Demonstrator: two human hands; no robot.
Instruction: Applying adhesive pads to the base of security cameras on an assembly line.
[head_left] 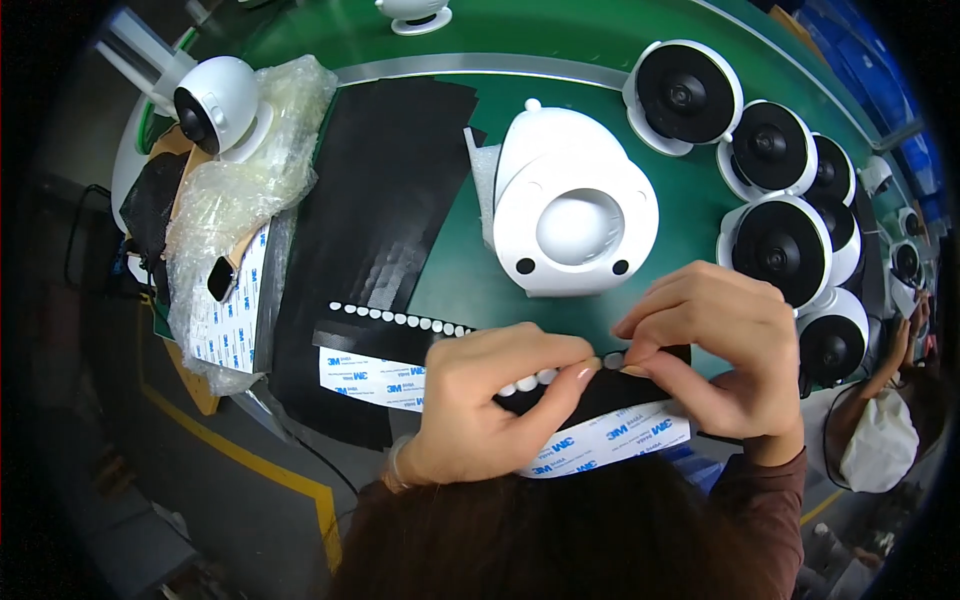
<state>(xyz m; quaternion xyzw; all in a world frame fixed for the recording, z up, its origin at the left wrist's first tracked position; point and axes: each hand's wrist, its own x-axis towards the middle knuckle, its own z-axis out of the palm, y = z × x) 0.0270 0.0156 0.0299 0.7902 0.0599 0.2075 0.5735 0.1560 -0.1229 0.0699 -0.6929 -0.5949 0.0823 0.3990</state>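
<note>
A row of small white round pads (pixel 428 323) runs along a black strip (pixel 372 338) lying in front of me, beside sheets of printed white backing paper (pixel 611 438). My left hand (pixel 500 405) rests over the strip, thumb and forefinger pinched at the row. Close to it, my right hand (pixel 715 345) is also closed in a pinch. A grey round pad (pixel 613 360) shows between the fingertips of both hands, touching those of the right. What the left fingertips hold is hidden. Just beyond stands a white rounded housing (pixel 510 185) with a round opening and two dark dots.
Several white camera-like units with black round faces (pixel 685 92) crowd the right side of the green table (pixel 455 255). A large black sheet (pixel 375 180) covers the left. Bubble wrap (pixel 215 200), a smartwatch (pixel 222 278) and another white unit (pixel 225 100) lie farther left. Another person (pixel 880 430) sits at right.
</note>
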